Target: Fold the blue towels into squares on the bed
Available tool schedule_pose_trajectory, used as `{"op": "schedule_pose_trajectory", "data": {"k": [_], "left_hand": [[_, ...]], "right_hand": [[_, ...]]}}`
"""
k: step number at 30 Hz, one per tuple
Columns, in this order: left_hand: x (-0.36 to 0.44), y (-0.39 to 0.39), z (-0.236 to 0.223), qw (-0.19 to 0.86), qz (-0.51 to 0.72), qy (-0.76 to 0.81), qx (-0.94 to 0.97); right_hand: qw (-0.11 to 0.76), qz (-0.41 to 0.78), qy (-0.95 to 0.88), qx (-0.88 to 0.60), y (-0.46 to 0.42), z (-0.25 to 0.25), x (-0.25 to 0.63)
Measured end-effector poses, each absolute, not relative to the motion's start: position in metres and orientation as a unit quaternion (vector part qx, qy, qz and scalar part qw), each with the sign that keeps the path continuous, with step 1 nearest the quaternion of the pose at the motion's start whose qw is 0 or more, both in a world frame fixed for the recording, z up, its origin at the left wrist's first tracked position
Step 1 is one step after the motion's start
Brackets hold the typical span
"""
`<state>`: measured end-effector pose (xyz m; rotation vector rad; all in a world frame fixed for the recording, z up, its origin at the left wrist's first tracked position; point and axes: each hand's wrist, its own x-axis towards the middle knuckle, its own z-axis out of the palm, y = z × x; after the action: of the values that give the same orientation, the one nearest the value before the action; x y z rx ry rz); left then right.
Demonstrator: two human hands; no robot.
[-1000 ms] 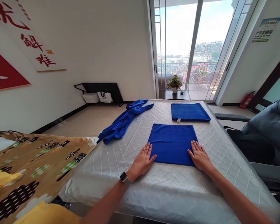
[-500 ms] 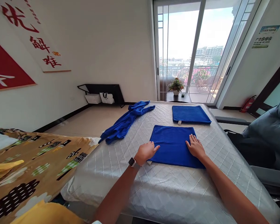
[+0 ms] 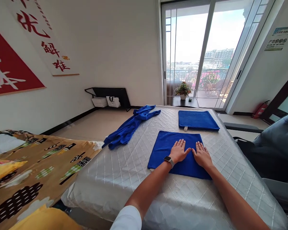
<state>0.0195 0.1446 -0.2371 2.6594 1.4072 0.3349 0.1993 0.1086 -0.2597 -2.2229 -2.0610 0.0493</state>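
A folded blue towel [image 3: 162, 150] lies flat on the silvery quilted mattress [image 3: 124, 172]. My left hand [image 3: 180, 151], with a watch on its wrist, rests palm down on the middle of the towel, fingers stretched out. Close beside it my right hand [image 3: 203, 155] lies flat on the towel's right part, fingers extended too. The two thumbs nearly meet. Beyond this towel sits another folded blue towel [image 3: 198, 120] with a white tag at its near edge. A crumpled heap of blue cloth [image 3: 129, 127] lies along the mattress's left edge.
To the left is a bed with a brown patterned sheet [image 3: 62, 159] and yellow cloth [image 3: 4, 169]. A dark padded chair [image 3: 276, 143] stands at the right. Behind the mattress are a small table with a potted plant [image 3: 183, 91] and a sliding glass door [image 3: 204, 48].
My left hand has moved right from the towel's left edge to its middle and flattened out. My right hand stays on the towel's right part. The camera view has shifted slightly.
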Motion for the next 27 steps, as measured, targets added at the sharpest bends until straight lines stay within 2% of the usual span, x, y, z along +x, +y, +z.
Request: {"op": "schedule_pose_trajectory", "data": {"k": [10,16,22,27], "left_hand": [[-0.125,0.163,-0.23,0.046,0.094,0.627,0.772],[-0.129,0.161,-0.232,0.049,0.089,0.631,0.769],[-0.129,0.163,-0.232,0.044,0.084,0.631,0.77],[-0.13,0.164,-0.237,0.025,0.074,0.635,0.769]], "right_hand": [[0.045,0.035,-0.669,-0.741,0.107,-0.254,0.197],[0.029,0.04,-0.67,-0.741,0.123,-0.248,0.203],[0.058,0.036,-0.67,-0.739,0.172,-0.232,0.209],[0.061,0.044,-0.661,-0.747,0.187,-0.244,0.21]]}}
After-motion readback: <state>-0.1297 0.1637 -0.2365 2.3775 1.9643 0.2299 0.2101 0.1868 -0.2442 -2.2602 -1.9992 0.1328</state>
